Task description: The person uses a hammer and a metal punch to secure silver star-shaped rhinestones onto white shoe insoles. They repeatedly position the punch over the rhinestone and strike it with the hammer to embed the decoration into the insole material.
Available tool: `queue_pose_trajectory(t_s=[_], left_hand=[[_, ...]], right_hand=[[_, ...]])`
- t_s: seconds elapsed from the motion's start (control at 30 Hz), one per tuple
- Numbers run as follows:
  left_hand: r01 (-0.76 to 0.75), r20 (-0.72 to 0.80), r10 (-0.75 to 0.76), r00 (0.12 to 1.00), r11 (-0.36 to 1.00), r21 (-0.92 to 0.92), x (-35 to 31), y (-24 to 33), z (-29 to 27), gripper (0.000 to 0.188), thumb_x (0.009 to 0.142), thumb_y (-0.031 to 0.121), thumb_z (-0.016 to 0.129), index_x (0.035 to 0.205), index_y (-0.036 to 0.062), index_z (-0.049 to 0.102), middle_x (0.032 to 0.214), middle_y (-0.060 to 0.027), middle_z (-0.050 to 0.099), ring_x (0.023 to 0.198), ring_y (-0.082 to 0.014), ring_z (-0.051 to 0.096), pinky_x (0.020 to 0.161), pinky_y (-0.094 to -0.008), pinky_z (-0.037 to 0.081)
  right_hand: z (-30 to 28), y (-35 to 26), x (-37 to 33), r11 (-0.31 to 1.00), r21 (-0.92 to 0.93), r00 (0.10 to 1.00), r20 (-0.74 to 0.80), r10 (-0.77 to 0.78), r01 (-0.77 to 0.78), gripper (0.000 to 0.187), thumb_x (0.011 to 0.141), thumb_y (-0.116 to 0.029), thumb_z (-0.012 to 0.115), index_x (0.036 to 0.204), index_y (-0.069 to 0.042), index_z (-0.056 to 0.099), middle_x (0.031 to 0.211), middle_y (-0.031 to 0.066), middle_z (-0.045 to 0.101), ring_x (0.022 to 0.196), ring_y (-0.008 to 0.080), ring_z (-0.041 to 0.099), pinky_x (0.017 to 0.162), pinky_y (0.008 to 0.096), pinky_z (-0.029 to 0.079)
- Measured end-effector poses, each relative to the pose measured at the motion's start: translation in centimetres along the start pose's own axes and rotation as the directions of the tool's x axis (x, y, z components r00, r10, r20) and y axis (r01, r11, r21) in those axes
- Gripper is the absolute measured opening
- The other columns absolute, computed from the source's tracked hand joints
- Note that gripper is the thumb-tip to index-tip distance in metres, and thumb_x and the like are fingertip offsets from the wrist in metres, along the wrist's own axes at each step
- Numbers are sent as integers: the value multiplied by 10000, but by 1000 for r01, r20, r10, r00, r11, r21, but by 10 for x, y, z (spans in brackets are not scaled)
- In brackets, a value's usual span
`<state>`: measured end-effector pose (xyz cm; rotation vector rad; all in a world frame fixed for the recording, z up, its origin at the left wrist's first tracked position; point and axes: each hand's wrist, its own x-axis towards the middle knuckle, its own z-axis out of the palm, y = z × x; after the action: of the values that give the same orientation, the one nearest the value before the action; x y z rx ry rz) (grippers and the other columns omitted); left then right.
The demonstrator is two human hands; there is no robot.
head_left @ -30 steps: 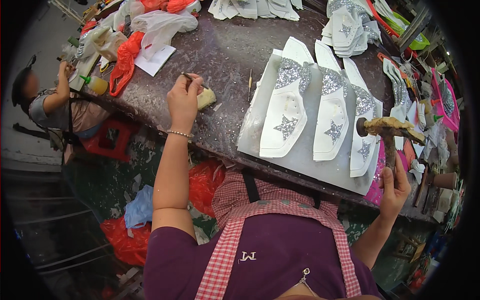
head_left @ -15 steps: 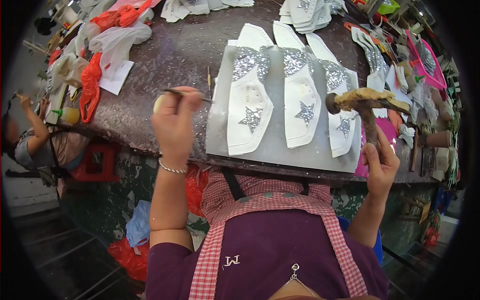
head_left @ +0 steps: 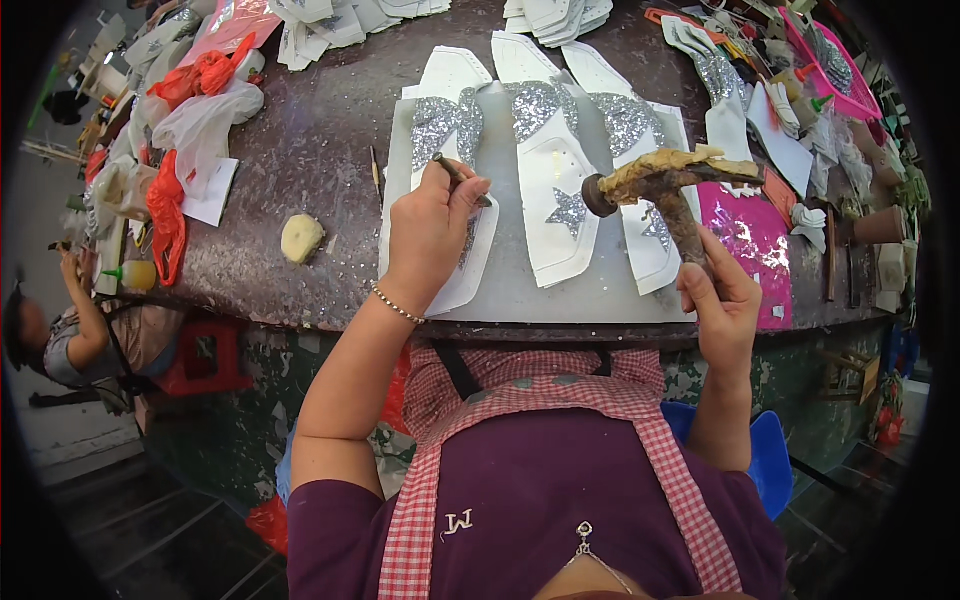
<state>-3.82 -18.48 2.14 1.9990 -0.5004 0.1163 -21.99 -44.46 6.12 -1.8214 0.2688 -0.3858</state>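
Between the fingertips of my left hand point(head_left: 432, 225) is a thin dark metal punch point(head_left: 455, 177), tilted over the leftmost of three white cut pieces. My right hand point(head_left: 722, 295) grips the handle of a hammer point(head_left: 690, 185) whose head is wrapped in tan material; it hovers over the rightmost piece point(head_left: 650, 262). The middle piece point(head_left: 556, 240) carries a silver glitter band and a glitter star. Part of the left piece point(head_left: 448, 80) is hidden by my left hand. All three lie on a pale grey board point(head_left: 500, 300).
A yellowish round lump point(head_left: 301, 238) and a slim pointed tool point(head_left: 376, 172) lie left of the board. Stacked white pieces point(head_left: 350, 20) sit at the back. Plastic bags point(head_left: 215, 110) crowd the left, a pink basket point(head_left: 850, 85) the far right. Another person point(head_left: 100, 335) sits at far left.
My left hand has moved right with the punch, from beside the board to over the left piece. The yellowish lump, formerly behind that hand, now shows on the table. The hammer stays raised.
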Motion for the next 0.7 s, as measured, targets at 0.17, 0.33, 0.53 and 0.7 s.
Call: queue_pose_trajectory(t_s=[0.17, 0.33, 0.53, 0.7], left_hand=[[-71, 67, 63, 996, 989, 129, 1, 1, -3, 159, 941, 160, 678, 960, 14, 619, 780, -105, 709, 686, -182, 712, 624, -294, 541], [-164, 156, 131, 979, 961, 223, 4, 10, -6, 168, 905, 162, 711, 944, 20, 632, 781, -120, 693, 679, -229, 696, 628, -310, 526], [-246, 190, 209, 959, 947, 204, 7, 5, -6, 191, 895, 188, 698, 910, 23, 603, 813, -136, 687, 733, -309, 677, 649, -385, 518], [-216, 208, 171, 963, 952, 216, 6, 12, -5, 166, 892, 157, 698, 886, 16, 610, 863, -131, 696, 781, -300, 681, 695, -372, 523]], right_hand=[[4, -2, 3, 1000, 24, 1000, 12, 3, -3, 438, 959, -82, 640, 1374, 23, 549, 807, 21, 621, 642, 51, 496, 574, 199, 398], [16, -6, 9, 999, 42, 999, 39, 5, -7, 422, 939, -73, 666, 1347, 1, 586, 808, -22, 606, 652, 29, 473, 578, 189, 381], [27, -38, 42, 976, 156, 987, 27, -158, 152, 428, 947, -96, 674, 1347, 22, 577, 832, -4, 619, 648, 35, 483, 567, 183, 385], [29, -99, 56, 738, 349, 811, -150, -565, 578, 460, 1064, -269, 436, 1388, 58, 442, 757, 59, 525, 584, 88, 469, 495, 222, 393]])
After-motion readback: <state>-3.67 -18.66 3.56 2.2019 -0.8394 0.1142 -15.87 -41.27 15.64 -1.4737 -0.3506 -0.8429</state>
